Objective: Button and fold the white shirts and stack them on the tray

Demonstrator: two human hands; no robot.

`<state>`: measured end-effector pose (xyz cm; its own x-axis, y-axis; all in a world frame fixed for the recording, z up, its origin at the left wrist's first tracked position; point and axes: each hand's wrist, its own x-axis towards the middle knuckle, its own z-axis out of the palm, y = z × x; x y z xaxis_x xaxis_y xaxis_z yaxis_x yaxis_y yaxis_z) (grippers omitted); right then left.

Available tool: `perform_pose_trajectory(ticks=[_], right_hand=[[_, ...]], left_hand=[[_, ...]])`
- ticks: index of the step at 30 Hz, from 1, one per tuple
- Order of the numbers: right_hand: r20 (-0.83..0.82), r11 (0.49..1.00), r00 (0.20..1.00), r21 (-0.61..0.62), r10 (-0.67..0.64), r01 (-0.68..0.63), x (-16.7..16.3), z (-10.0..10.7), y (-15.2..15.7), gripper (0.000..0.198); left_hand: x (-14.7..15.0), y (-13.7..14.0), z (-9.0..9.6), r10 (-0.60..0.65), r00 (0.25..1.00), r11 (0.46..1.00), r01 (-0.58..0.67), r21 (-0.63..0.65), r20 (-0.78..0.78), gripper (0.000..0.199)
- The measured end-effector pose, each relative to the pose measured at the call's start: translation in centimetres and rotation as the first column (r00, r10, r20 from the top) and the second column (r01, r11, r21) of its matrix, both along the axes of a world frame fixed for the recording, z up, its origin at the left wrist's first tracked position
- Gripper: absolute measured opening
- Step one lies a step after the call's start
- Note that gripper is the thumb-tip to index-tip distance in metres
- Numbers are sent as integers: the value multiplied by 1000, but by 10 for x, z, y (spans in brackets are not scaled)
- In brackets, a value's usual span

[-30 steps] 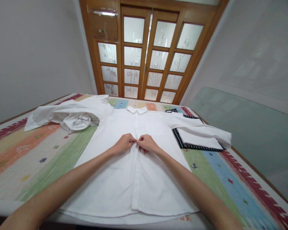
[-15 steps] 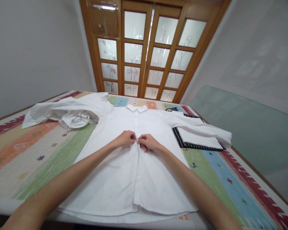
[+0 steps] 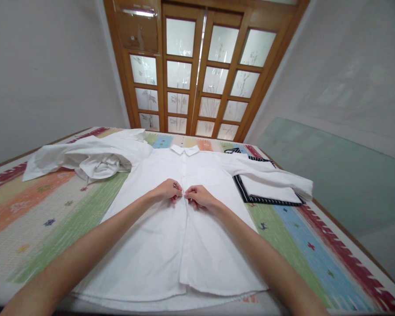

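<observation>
A white button-up shirt (image 3: 151,254) lies spread front up, its collar at the far end and its hem toward me. My left hand (image 3: 169,190) pinches one side of the front opening about midway down. Close beside it, my right hand (image 3: 200,196) pinches the other side, fingertips almost meeting the left ones. Any button between them is too small to make out. Above the hands the front edges lie together; below them the placket runs down loosely to a slight gap at the hem.
Another crumpled white garment (image 3: 85,156) lies at the left by the shirt's shoulder. Under the right sleeve is a folded white and black-striped garment (image 3: 270,188). A colourful patterned cloth (image 3: 49,219) covers the table. Behind stand wooden glazed doors (image 3: 197,96); a pale green panel (image 3: 332,175) is at the right.
Both hands stay at the same spot on the front opening, with only slight finger movement. The whole view has shifted a little, so things appear slightly further left.
</observation>
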<state>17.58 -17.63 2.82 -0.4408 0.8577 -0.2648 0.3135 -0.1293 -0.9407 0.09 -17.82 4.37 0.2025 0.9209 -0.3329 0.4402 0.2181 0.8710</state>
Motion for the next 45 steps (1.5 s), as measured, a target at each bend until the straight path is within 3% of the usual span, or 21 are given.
perform_pose_trajectory(ticks=[11,15,20,28,37,45], right_hand=[[-52,999,999,-50,3,-5,0,-3,5,14],[-73,999,997,-43,19,-22,1,-4,6,13],[-117,995,993,-88,27,-38,3,-5,8,15],[-138,987,990,-158,3,-25,3,0,8,19],[-83,998,996,-57,22,-27,2,-3,4,7],[-52,999,999,35,11,-9,-1,-8,2,2]], left_hand=[[-1,1,3,89,994,991,-81,-107,68,15],[1,-2,5,110,992,990,-103,-97,67,14],[3,-6,9,100,994,994,-99,-35,33,26],[5,-4,4,102,992,995,-103,-12,-68,16],[3,-5,1,21,987,995,-5,102,-157,17],[4,-9,0,63,976,985,-28,168,-208,17]])
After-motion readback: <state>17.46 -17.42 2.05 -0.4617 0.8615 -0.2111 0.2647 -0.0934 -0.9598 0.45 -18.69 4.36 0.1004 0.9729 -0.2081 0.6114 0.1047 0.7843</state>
